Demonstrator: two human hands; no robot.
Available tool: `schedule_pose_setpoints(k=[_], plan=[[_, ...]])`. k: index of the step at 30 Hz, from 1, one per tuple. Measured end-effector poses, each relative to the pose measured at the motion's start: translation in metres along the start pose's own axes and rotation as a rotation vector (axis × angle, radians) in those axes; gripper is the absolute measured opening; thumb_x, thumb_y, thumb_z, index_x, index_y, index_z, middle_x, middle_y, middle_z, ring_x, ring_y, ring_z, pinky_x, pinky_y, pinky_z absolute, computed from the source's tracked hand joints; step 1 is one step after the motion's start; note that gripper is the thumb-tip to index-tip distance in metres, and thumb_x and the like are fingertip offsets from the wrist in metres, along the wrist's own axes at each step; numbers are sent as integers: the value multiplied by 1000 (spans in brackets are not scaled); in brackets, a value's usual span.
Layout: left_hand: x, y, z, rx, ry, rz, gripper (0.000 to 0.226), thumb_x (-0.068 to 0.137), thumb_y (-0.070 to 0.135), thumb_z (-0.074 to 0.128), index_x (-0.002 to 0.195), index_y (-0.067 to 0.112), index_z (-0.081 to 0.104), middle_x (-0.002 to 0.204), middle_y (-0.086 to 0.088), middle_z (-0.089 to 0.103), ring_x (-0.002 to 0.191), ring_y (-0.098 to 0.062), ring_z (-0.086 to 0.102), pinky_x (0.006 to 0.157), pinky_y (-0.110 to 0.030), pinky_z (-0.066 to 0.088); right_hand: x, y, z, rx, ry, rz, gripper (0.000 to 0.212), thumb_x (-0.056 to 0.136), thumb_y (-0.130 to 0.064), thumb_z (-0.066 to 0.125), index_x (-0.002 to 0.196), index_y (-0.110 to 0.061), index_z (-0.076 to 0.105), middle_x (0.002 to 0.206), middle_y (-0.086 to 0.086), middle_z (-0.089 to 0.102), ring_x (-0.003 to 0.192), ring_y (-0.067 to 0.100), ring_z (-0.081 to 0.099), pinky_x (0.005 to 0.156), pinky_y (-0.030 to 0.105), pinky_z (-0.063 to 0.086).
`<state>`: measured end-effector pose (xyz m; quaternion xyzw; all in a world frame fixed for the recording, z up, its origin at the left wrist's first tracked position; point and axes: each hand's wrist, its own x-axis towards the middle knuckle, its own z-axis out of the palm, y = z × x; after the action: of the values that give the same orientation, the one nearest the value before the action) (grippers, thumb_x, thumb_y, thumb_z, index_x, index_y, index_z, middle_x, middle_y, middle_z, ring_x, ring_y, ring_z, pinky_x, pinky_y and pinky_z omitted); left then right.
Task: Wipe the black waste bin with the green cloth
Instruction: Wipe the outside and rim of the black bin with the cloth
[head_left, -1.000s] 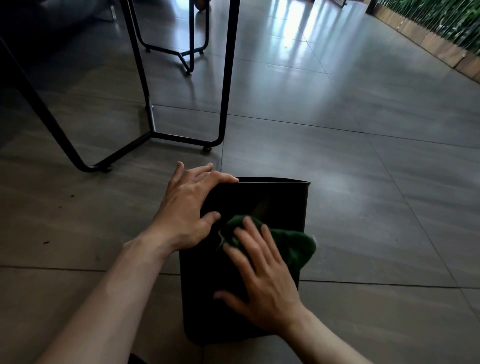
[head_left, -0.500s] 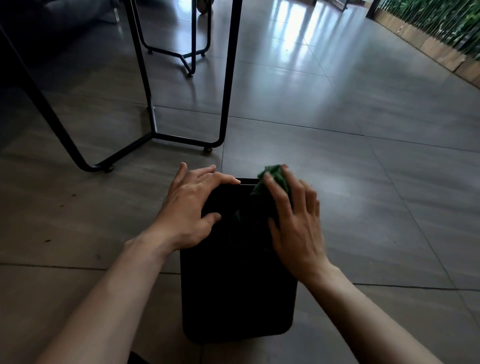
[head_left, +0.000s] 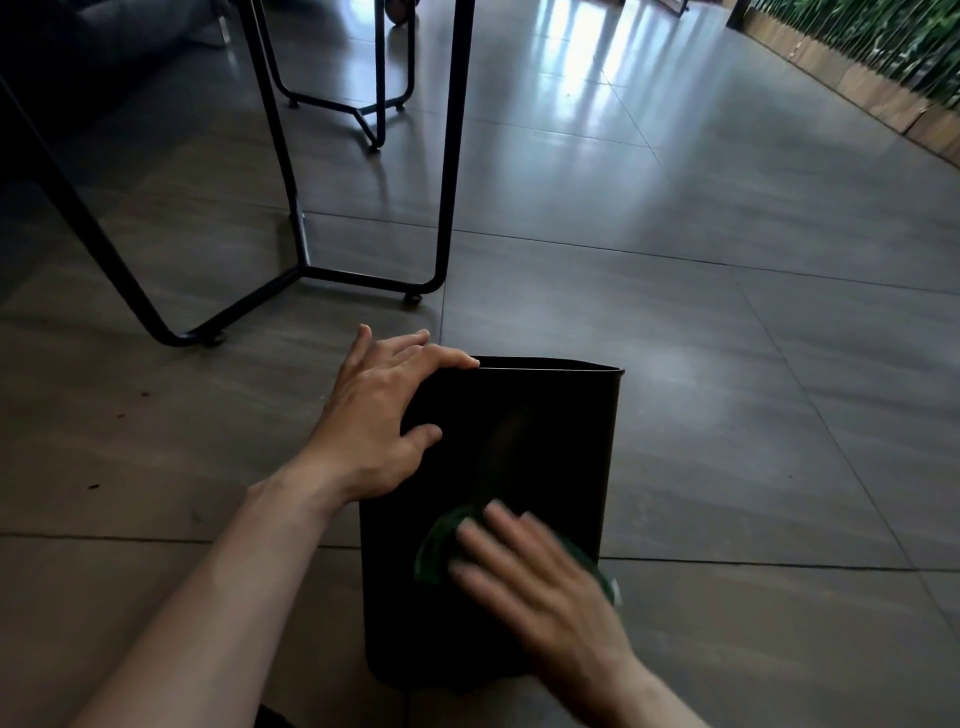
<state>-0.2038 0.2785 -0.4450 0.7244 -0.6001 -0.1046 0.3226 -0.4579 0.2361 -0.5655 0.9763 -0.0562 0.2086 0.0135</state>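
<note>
- Head view: the bin (head_left: 550, 441) lies on its side on the tiled floor (head_left: 727, 364), its open rim pointing away from the person and its base toward them.
- Its upturned face is plain matte black with a faint sheen down the middle.
- The cloth (head_left: 436, 551) sits on that face toward the base end, green and bunched, mostly hidden under the right hand (head_left: 535, 582).
- The right hand lies flat, palm down on the cloth, fingers (head_left: 483, 540) spread and pointing up-left; it is blurred, so I cannot tell whether it grips the cloth.
- The left hand (head_left: 379, 421) drapes over the bin's left edge by the rim, fingers slightly apart, thumb pressed on the top face.
- Black frame legs (head_left: 447, 156) stand on the floor just beyond.
</note>
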Motion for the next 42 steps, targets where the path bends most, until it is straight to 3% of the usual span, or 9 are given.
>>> schedule_pose_setpoints(k=[6, 11, 15, 17, 20, 25, 31, 35, 42], plan=[[2, -1, -1, -7, 2, -12, 74, 75, 10, 77, 130, 49, 48, 142, 7, 51, 148, -1, 21, 125, -43, -8, 74, 41, -41, 149, 354, 611, 59, 95, -8, 65, 151, -14, 48, 162, 6, 42, 157, 24, 28, 113, 55, 47], [2, -4, -1, 10, -17, -2, 75, 74, 6, 72, 131, 48, 49, 139, 9, 55, 148, -4, 24, 125, -45, -4, 68, -7, -6, 53, 174, 258, 44, 107, -16, 51, 151, -12, 49, 161, 13, 44, 155, 32, 29, 124, 51, 32], [2, 0, 2, -18, -38, 21, 75, 75, 9, 76, 130, 50, 47, 135, 20, 50, 147, 1, 21, 125, -42, -7, 5, -39, 21, -199, -143, -256, 43, 114, -23, 31, 156, -23, 38, 166, 10, 37, 157, 35, 22, 124, 45, 33], [2, 1, 4, -31, -37, 36, 74, 74, 8, 76, 129, 50, 49, 128, 27, 48, 147, 3, 21, 125, -41, -7, -10, -31, 14, -242, -224, -296, 46, 114, -23, 28, 159, -24, 34, 168, 9, 32, 157, 35, 20, 120, 43, 39], [3, 2, 4, -36, -31, 36, 74, 73, 7, 77, 127, 49, 50, 122, 30, 48, 145, 3, 24, 125, -41, -5, 2, -1, -15, -16, 32, 82, 44, 107, -13, 46, 150, -21, 53, 161, 8, 44, 153, 32, 36, 114, 49, 46], [4, 3, 2, -46, -31, 7, 73, 73, 8, 79, 128, 48, 51, 130, 18, 54, 143, 2, 28, 125, -41, -4, 73, 53, -61, 110, 330, 572, 54, 100, -13, 58, 152, -18, 47, 165, 3, 38, 158, 24, 23, 113, 56, 46], [1, 2, 0, -6, -33, 3, 72, 71, 9, 77, 129, 45, 53, 128, 16, 59, 140, -4, 35, 125, -43, 0, 37, 4, -14, -52, 129, 115, 44, 104, -13, 59, 147, -14, 55, 157, 14, 49, 153, 35, 34, 119, 51, 40], [-1, 2, 1, -17, -43, 2, 71, 73, 12, 77, 128, 48, 50, 128, 20, 58, 136, -1, 36, 125, -43, 1, -19, -23, 3, -290, -214, -286, 43, 114, -19, 30, 155, -23, 42, 161, 9, 44, 152, 32, 37, 122, 42, 34], [1, 3, 1, -19, -35, -5, 71, 72, 11, 77, 128, 46, 51, 127, 19, 58, 136, -2, 37, 126, -42, 1, 67, 36, -58, 49, 269, 541, 56, 97, -9, 63, 151, -19, 50, 162, 4, 43, 156, 23, 30, 111, 47, 51]])
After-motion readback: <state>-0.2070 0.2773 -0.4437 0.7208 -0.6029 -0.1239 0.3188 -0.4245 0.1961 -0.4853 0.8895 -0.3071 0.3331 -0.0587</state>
